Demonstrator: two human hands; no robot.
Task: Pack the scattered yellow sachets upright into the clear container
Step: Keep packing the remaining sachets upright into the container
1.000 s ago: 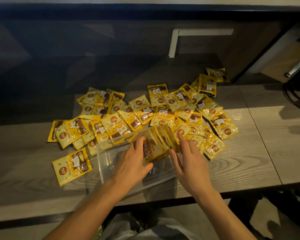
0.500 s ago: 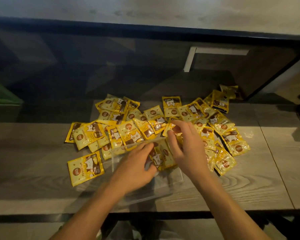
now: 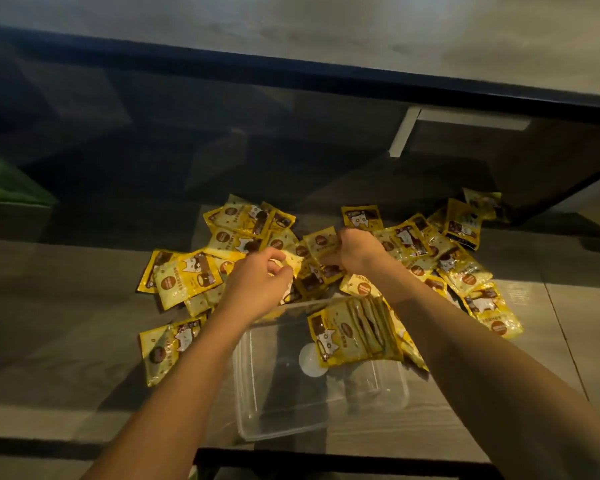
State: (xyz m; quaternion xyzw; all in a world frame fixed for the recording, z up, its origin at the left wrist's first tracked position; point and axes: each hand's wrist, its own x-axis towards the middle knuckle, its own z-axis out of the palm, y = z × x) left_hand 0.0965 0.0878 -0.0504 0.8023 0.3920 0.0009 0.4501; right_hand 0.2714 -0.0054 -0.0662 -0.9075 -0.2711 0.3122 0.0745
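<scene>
A grey wood-grain bench (image 3: pixel 66 341) stands against a dark glossy wall. Yellow sachets (image 3: pixel 465 271) with cat pictures lie scattered across it. The clear container (image 3: pixel 326 410) nearer the bench's front edge holds a leaning upright row (image 3: pixel 357 330). The left hand (image 3: pixel 260 282) and right hand (image 3: pixel 352 249) each pinch a sachet in the pile.
</scene>
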